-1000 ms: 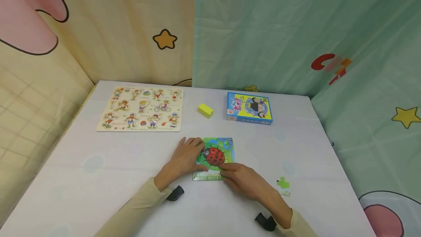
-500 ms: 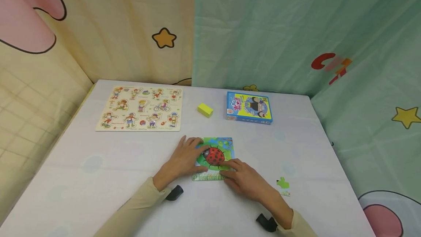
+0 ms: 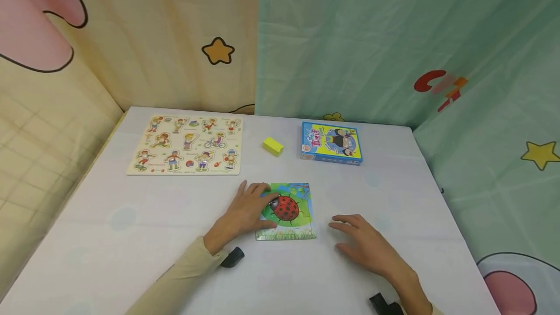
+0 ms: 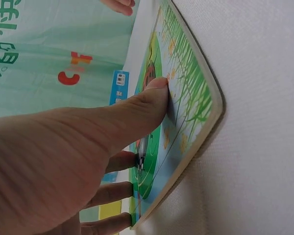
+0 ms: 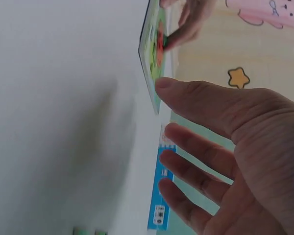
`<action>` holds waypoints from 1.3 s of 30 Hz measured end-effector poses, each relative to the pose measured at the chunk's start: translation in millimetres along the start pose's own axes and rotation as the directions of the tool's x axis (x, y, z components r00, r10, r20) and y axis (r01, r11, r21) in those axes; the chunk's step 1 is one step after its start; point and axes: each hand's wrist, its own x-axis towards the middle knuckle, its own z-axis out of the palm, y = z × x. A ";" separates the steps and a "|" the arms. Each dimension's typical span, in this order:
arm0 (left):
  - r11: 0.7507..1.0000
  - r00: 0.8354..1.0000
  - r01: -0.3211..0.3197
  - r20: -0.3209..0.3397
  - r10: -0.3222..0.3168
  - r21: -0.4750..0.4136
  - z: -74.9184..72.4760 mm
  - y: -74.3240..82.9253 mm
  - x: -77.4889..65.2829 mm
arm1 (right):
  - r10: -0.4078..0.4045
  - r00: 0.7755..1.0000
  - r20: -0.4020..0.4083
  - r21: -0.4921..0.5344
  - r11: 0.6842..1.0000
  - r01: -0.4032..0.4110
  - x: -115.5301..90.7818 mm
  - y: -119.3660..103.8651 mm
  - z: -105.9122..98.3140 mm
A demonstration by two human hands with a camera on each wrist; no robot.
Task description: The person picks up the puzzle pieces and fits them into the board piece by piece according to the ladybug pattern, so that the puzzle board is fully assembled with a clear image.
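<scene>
A square ladybug jigsaw puzzle [image 3: 286, 208] lies flat on the table in the head view, with grass along its near edge. My left hand [image 3: 247, 210] rests on its left side, thumb and fingertips touching the picture; the left wrist view shows the thumb [image 4: 157, 93] on the surface. To the right of the puzzle, my right hand [image 3: 365, 244] hovers over the table with fingers spread and nothing in them. The loose green piece seen earlier is hidden behind this hand in the head view. Small green bits [image 5: 81, 231] show at the bottom edge of the right wrist view.
A cream peg puzzle board [image 3: 185, 145] with sports figures lies at the back left. Beside it are a yellow block [image 3: 273, 146] and a blue-and-yellow box [image 3: 331, 143]. Curtains stand behind the white table [image 3: 144, 247].
My right hand has let go of the puzzle's lower right and moved right, over where the loose piece lay. The puzzle's lower right corner now shows. My left hand has stayed in place.
</scene>
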 end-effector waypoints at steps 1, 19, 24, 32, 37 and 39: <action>1.000 1.000 0.000 0.000 0.000 0.001 0.0 0.0 0.0 | 0.036 0.999 0.008 0.007 0.999 -0.036 -4.0 3.9 -2.5; 1.000 1.000 0.006 -0.005 -0.006 -0.005 1.3 -0.5 0.4 | 0.108 0.992 -0.060 0.062 0.993 -0.104 -56.8 59.0 -25.1; 1.000 1.000 0.007 -0.008 -0.007 -0.005 1.8 -0.8 1.1 | 0.132 0.990 -0.050 0.085 0.988 -0.127 -61.6 66.2 -23.1; 1.000 1.000 0.002 -0.006 -0.002 -0.005 2.7 -1.5 0.4 | 0.080 0.992 -0.098 0.077 0.994 -0.073 -67.1 74.4 -16.0; 1.000 1.000 0.006 -0.009 -0.006 -0.006 2.3 -0.9 -0.2 | 0.052 0.991 -0.126 0.047 0.998 -0.047 -65.9 76.0 -15.0; 1.000 1.000 0.008 -0.011 -0.008 -0.006 3.0 -1.2 0.2 | 0.048 0.989 -0.138 0.033 0.998 -0.044 -65.7 76.9 -14.9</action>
